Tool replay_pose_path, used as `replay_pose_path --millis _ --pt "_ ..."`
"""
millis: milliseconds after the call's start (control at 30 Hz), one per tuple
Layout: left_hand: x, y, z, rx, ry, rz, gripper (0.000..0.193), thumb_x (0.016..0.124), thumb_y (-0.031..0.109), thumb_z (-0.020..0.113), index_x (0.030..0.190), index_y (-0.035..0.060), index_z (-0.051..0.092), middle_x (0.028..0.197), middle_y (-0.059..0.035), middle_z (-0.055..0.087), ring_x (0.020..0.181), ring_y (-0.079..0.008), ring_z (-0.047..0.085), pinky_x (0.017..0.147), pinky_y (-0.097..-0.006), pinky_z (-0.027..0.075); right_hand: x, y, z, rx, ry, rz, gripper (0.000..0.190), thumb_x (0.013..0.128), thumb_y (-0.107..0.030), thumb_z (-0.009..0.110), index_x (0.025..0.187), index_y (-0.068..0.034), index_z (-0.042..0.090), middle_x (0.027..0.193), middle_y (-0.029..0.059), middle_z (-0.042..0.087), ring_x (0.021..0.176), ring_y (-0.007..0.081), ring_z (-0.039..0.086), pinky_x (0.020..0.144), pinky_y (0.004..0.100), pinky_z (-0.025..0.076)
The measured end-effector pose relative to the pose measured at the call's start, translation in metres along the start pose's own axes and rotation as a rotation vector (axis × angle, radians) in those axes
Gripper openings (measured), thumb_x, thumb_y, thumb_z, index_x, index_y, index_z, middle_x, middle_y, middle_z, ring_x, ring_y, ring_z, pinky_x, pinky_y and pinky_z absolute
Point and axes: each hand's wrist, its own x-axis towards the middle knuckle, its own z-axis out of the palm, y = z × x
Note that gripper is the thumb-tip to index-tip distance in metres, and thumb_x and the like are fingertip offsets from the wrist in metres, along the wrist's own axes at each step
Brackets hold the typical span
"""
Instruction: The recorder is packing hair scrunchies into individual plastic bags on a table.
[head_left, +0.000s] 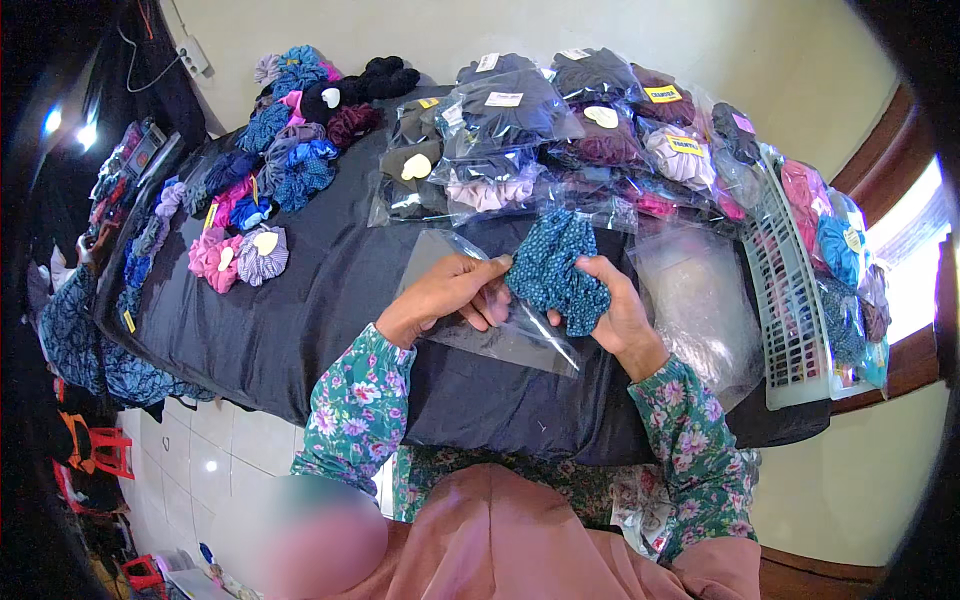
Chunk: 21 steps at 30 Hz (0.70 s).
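Note:
My right hand (626, 315) grips a teal scrunchie (559, 274) with a small pale print, thumb on top and fingertips underneath. My left hand (454, 292) is at a clear plastic bag (480, 341), its fingers curled against the film. The left thumb reaches the scrunchie's left edge. Part of the bag passes below the scrunchie, and its mouth is hard to make out. Beneath both hands is a table covered with black cloth (337, 300). To the right of my right hand lies a stack of clear plastic bags (694, 300).
Bagged scrunchies with labels (510, 112) are piled at the back. Loose scrunchies (292, 157) spread over the left. A pale plastic basket (791, 300) with bagged scrunchies stands at the right edge. Another person's hand (90, 247) shows at the far left; a red stool (112, 450) is below.

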Motion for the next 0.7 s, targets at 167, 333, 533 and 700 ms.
replay_pose_path --millis 167,333,533,700 --pt "-0.005 -0.003 -0.007 -0.147 -0.114 0.202 0.033 0.092 0.029 0.056 0.080 0.0002 0.066 0.096 -0.0129 0.066 0.081 -0.0159 0.065 0.069 -0.0256 0.053 0.005 0.000 -0.013 0.076 0.120 -0.078 0.040 0.090 -0.030 0.045 0.115 -0.001 0.053 0.104 0.0147 0.064 0.083 0.0276 0.064 0.060 0.0362 0.052" --pt "-0.019 0.009 -0.008 -0.072 -0.222 0.623 0.011 0.082 0.013 0.068 0.078 0.0024 0.069 0.133 -0.0171 0.046 0.111 -0.0224 0.054 0.086 -0.0317 0.049 0.004 -0.007 -0.010 0.146 0.169 -0.192 0.043 0.089 -0.033 0.045 0.118 -0.002 0.051 0.106 0.0159 0.063 0.085 0.0309 0.063 0.058 0.0373 0.049" --pt "-0.020 0.008 -0.006 -0.197 -0.313 0.669 0.010 0.076 0.003 0.068 0.070 0.0026 0.061 0.141 -0.0190 0.038 0.118 -0.0288 0.051 0.086 -0.0367 0.050 0.002 -0.009 -0.008 0.201 0.129 -0.170 0.041 0.088 -0.034 0.047 0.116 -0.005 0.054 0.108 0.0134 0.063 0.088 0.0283 0.062 0.061 0.0390 0.049" --pt "-0.010 -0.002 -0.003 -0.129 -0.237 0.402 0.012 0.077 -0.001 0.062 0.068 0.0012 0.054 0.117 -0.0150 0.057 0.093 -0.0207 0.065 0.076 -0.0275 0.051 0.004 -0.004 -0.018 0.197 0.209 -0.134 0.039 0.087 -0.033 0.049 0.114 -0.005 0.055 0.105 0.0127 0.064 0.090 0.0283 0.062 0.064 0.0412 0.050"
